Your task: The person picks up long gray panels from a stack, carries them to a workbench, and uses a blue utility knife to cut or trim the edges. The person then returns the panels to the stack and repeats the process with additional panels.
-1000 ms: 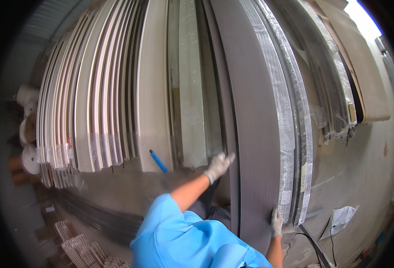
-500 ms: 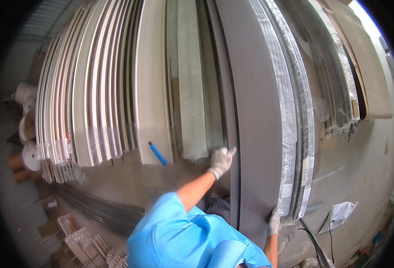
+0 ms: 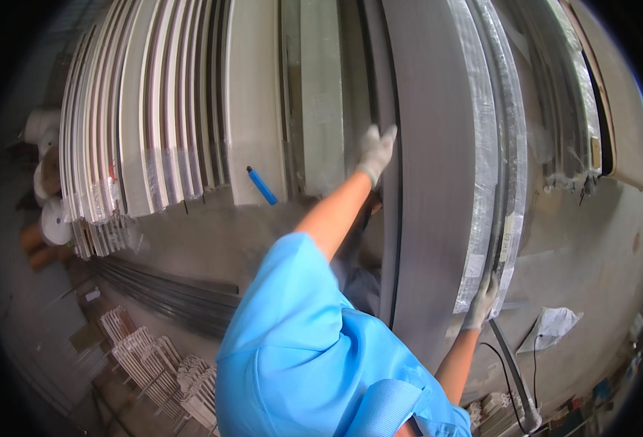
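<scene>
Both ways reaching around a long grey panel (image 3: 434, 189) running from one to five o'clock. Holding the left hand (image 3: 376, 154) at one o'clock, thumb and finger parted, close against the panel's nine-o'clock side. Resting the right hand (image 3: 483, 300) at four o'clock on the lower end of film-wrapped strips (image 3: 487, 167) just beside the panel. Being unable to tell whether gripping with either. Seeing a blue dark-tipped tool (image 3: 263, 186) at ten o'clock, lying on a pale board (image 3: 253, 109).
</scene>
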The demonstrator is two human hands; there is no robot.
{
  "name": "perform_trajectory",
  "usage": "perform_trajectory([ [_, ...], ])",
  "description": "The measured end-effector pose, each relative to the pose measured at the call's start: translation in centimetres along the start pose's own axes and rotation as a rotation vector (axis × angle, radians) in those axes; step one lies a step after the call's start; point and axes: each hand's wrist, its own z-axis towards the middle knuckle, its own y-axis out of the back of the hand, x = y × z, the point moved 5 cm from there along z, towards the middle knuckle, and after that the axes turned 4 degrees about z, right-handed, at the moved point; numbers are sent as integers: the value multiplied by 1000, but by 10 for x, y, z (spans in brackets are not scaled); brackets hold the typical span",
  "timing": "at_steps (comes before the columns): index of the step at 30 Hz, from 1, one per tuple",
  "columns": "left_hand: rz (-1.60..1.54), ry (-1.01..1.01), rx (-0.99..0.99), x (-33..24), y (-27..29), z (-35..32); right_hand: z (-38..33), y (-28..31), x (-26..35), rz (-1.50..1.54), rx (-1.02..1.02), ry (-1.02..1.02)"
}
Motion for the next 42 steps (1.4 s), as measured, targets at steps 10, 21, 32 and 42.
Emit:
perform_trajectory([
  [10,141,142,237,99,-28,-152,-197,60,-199,-3,-248,-668],
  [21,166,-15,119,96,-27,-147,-254,23,-208,788,-249,-1196],
  [32,146,40,35,49,-16,-22,-193,-56,-146,1007,70,-948],
  [42,225,-4,-106,-50,13,119,-105,-120,-44,948,124,-832],
])
